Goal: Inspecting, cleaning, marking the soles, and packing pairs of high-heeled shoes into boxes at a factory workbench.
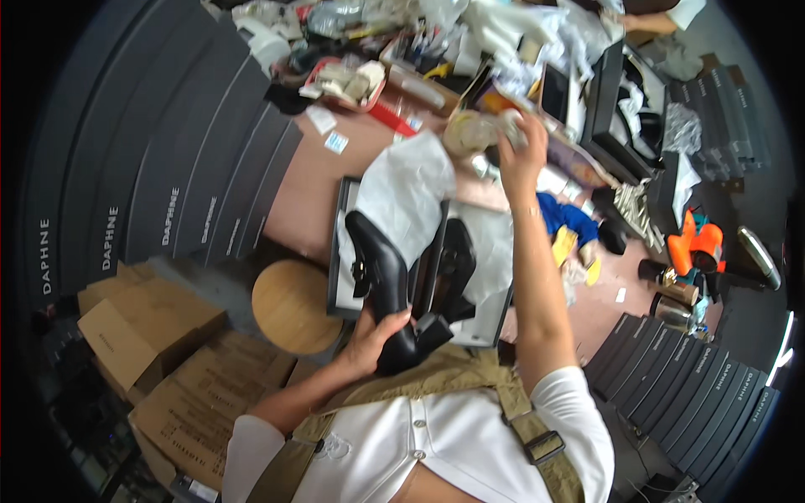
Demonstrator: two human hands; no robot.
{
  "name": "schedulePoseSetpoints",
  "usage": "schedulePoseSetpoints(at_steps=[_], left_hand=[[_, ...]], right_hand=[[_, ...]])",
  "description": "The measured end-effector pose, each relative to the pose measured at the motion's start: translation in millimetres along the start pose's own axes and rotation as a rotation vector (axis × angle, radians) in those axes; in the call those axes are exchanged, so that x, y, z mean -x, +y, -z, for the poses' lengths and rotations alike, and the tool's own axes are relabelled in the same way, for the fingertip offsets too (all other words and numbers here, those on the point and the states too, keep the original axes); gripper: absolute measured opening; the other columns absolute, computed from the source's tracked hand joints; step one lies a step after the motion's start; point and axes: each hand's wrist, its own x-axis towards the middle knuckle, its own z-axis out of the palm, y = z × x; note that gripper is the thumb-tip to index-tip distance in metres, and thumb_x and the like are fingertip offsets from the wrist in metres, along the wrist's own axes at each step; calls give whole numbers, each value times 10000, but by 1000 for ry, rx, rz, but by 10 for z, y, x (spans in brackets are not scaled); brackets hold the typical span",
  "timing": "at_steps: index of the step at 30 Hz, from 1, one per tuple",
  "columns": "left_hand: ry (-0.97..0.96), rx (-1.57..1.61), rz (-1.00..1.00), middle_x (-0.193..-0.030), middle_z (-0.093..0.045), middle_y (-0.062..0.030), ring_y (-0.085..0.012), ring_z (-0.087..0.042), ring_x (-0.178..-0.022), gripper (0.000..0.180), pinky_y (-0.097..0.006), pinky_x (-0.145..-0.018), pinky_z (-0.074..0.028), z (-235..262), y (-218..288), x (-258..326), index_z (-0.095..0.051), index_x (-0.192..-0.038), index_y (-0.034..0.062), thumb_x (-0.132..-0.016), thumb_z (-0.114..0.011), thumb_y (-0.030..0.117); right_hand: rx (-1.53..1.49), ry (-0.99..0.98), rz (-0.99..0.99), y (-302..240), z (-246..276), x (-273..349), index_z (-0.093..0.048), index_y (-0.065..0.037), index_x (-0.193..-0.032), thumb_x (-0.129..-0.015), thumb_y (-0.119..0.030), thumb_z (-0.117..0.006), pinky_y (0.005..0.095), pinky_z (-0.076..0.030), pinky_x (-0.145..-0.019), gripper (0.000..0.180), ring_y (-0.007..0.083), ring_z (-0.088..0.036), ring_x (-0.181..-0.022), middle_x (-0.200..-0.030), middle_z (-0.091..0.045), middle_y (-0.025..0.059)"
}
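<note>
My left hand (376,339) is closed round a black heeled shoe (381,260), sole side partly up, with its block heel toward my apron. Below it lies an open shoe box (344,226) lined with white tissue paper (407,189). The other black shoe (457,264) rests in the box, to the right of the held one. Reaching across the table, my right hand (524,147) is closed on something small and whitish, too blurred to name. Beside those fingers stands a pale, see-through round container (470,132).
Stacked dark shoe boxes rise at the left (159,142) and lower right (683,386). A wooden stool (295,306) and cardboard cartons (210,402) stand lower left. Clutter and a red tray (373,96) fill the table's far side. Another person's arm (650,23) shows at upper right.
</note>
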Motion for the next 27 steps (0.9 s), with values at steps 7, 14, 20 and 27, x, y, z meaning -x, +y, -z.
schedulePoseSetpoints(at_steps=[7, 14, 20, 27], left_hand=[[16, -37, -17, -877, -588, -105, -158, -594, -794, 384, -294, -697, -514, -29, 50, 166, -489, -1103, 20, -855, -612, 287], [-10, -52, -35, -880, -577, -98, -150, -588, -793, 355, -281, -689, -512, -85, -8, 194, -489, -1093, 28, -874, -600, 285], [-132, -131, -43, -889, -562, -87, -145, -574, -819, 357, -272, -709, -501, -266, -4, 246, -471, -1128, 33, -877, -593, 255], [-189, -216, -67, -986, -524, -85, -151, -567, -860, 427, -286, -738, -501, -243, -193, 286, -422, -1189, 41, -858, -606, 236]], right_hand=[[104, -279, -111, -55, 124, -89, -686, -63, -993, -863, -204, -612, 403, -482, -700, 205, 347, -591, -765, -833, -603, 167], [-397, -721, -218, -1640, 1795, 1117, -672, -24, -951, -784, -87, -713, 297, -492, -627, 183, 199, -620, -733, -827, -630, 92], [-260, -598, -68, -2234, 2013, 1728, -663, -63, -1010, -699, -45, -734, 310, -476, -569, 320, 193, -577, -674, -831, -580, 44], [-190, -668, -72, -2410, 2118, 1788, -655, -50, -1015, -683, -50, -706, 320, -468, -566, 336, 207, -573, -682, -826, -569, 54]])
